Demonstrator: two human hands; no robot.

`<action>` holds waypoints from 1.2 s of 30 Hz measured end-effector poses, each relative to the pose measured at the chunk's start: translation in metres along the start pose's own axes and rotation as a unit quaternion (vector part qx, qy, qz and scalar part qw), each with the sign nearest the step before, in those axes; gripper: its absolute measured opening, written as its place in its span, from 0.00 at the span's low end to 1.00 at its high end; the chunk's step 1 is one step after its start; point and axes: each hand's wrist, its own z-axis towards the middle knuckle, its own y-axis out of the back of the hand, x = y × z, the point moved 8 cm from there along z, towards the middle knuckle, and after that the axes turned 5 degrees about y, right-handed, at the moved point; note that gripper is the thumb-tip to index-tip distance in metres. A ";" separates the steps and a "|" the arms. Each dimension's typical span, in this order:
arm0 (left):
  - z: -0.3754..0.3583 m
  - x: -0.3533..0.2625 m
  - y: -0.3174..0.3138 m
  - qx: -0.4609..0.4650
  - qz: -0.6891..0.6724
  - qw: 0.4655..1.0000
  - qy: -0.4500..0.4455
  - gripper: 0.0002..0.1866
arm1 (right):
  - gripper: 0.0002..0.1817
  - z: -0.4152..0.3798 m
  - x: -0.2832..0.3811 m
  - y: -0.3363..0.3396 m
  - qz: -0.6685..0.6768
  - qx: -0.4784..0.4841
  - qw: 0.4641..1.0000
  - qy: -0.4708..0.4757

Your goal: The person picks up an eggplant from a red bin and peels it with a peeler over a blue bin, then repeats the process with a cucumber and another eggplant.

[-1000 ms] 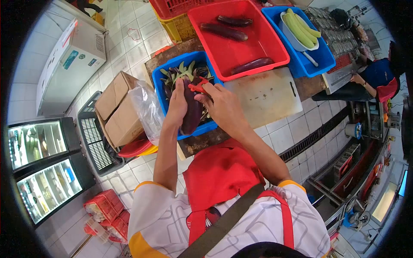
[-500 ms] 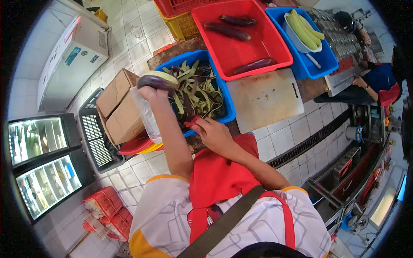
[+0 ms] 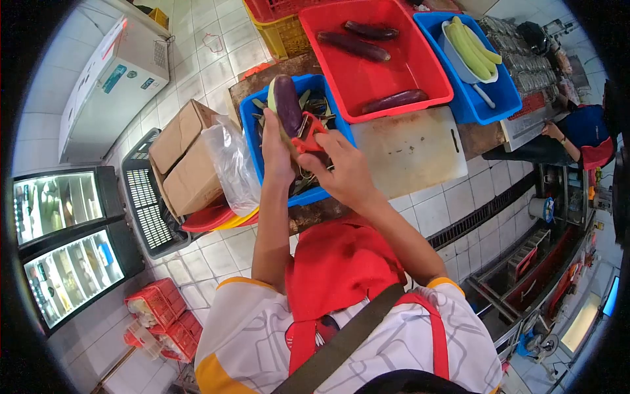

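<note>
The left hand (image 3: 277,152) grips a purple eggplant (image 3: 287,104) upright, above the blue tub (image 3: 253,146) of peelings; the right hand (image 3: 341,172) pinches a red peeler (image 3: 308,130) against its side; beyond the hands sits a red tub (image 3: 420,65); a cutting board (image 3: 410,150) lies just right.

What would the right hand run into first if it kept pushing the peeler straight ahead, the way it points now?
Most likely the eggplant in the left hand: the right hand has its red peeler against it. Beyond lies the blue bin; depth is unclear.
</note>
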 end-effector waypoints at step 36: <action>-0.001 -0.053 0.013 0.109 -0.164 0.980 0.001 0.34 | 0.10 -0.005 -0.007 0.002 -0.009 0.092 0.996 0.009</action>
